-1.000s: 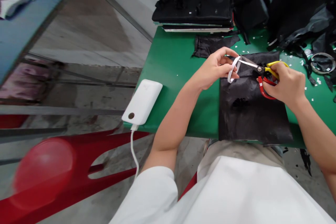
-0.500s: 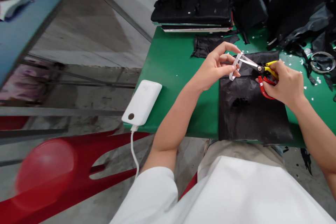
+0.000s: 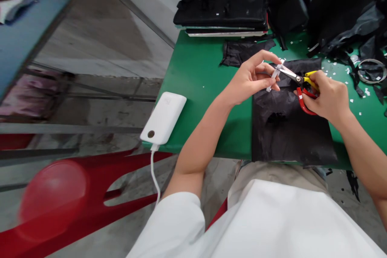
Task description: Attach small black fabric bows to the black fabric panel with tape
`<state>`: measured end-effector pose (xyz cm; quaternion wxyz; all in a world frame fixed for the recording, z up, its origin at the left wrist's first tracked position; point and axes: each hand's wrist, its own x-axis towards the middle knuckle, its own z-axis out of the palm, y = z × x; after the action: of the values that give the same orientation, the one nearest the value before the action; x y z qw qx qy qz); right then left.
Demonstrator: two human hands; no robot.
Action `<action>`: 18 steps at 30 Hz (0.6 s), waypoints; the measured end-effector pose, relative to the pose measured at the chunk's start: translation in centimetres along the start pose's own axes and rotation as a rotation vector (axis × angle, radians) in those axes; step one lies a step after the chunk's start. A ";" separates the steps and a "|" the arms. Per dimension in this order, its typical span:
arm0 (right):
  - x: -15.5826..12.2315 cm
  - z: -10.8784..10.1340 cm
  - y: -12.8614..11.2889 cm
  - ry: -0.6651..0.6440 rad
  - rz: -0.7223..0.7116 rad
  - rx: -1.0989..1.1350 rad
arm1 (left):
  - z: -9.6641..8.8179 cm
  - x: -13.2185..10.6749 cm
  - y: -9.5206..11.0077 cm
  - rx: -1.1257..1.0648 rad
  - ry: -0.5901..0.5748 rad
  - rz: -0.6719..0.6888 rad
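Note:
Between the thumb and fingers of my left hand is a thin white strip, held slantwise above the table. My right hand grips scissors with one yellow and one red handle. Their blades point left, and the tips meet the strip near its upper end, close to my left fingertips. Beneath both hands a flat black fabric piece lies on the green table and reaches over its front edge.
Folded black fabric is stacked at the back. More black fabric heaps at the back right, near a roll of tape and scattered white bits. A white power bank with a cable lies at the left corner, beside a red chair.
My left hand has shifted slightly right with the strip, which has turned and now sits at the scissor tips. The blades look closer together. My right hand has barely moved.

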<state>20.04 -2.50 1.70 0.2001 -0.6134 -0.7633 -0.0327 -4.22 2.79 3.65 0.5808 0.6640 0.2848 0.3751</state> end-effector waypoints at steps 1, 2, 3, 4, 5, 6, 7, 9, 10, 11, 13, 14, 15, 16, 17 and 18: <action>0.0 0.0 0.0 -0.006 -0.005 -0.005 | 0.0 0.0 0.0 0.004 0.000 0.005; 0.0 -0.1 0.0 -0.014 -0.010 -0.012 | 0.0 0.0 0.0 0.011 0.001 0.009; 0.0 -0.2 0.0 -0.023 -0.015 -0.021 | -0.1 0.0 0.1 0.019 0.003 0.011; 0.0 -0.2 0.0 -0.034 -0.019 -0.033 | -0.1 -0.1 0.1 0.028 0.004 0.011; 0.1 -0.3 0.0 -0.045 -0.023 -0.047 | -0.1 -0.1 0.1 0.037 0.006 0.012; 0.1 -0.4 0.0 -0.053 -0.028 -0.064 | -0.1 -0.1 0.0 0.043 0.007 0.016; 0.1 -0.6 0.0 -0.058 -0.032 -0.081 | -0.1 -0.1 0.0 0.046 0.007 0.022; 0.3 -0.8 0.1 -0.060 -0.043 -0.115 | -0.1 0.0 0.0 0.045 0.005 0.039; 0.3 -0.9 0.2 -0.061 -0.049 -0.128 | -0.1 0.0 0.0 0.043 0.005 0.043; 0.4 -1.0 0.4 -0.061 -0.054 -0.138 | 0.0 0.0 -0.1 0.043 0.006 0.044; 0.5 -1.2 0.6 -0.062 -0.062 -0.156 | 0.0 0.1 -0.1 0.047 0.013 0.034; 0.5 -1.2 0.7 -0.063 -0.066 -0.164 | 0.0 0.1 -0.2 0.051 0.016 0.030; 0.6 -1.3 0.7 -0.065 -0.071 -0.171 | 0.0 0.1 -0.2 0.054 0.019 0.027; 0.6 -1.3 0.8 -0.068 -0.076 -0.179 | 0.0 0.2 -0.3 0.057 0.020 0.028; 0.6 -1.3 0.8 -0.072 -0.083 -0.186 | 0.0 0.2 -0.3 0.059 0.019 0.031; 0.6 -1.4 0.8 -0.078 -0.088 -0.194 | 0.0 0.2 -0.4 0.061 0.017 0.037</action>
<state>21.02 -2.19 3.00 0.1083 -0.5965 -0.7900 -0.0910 -4.12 3.00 3.33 0.5506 0.6834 0.2888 0.3827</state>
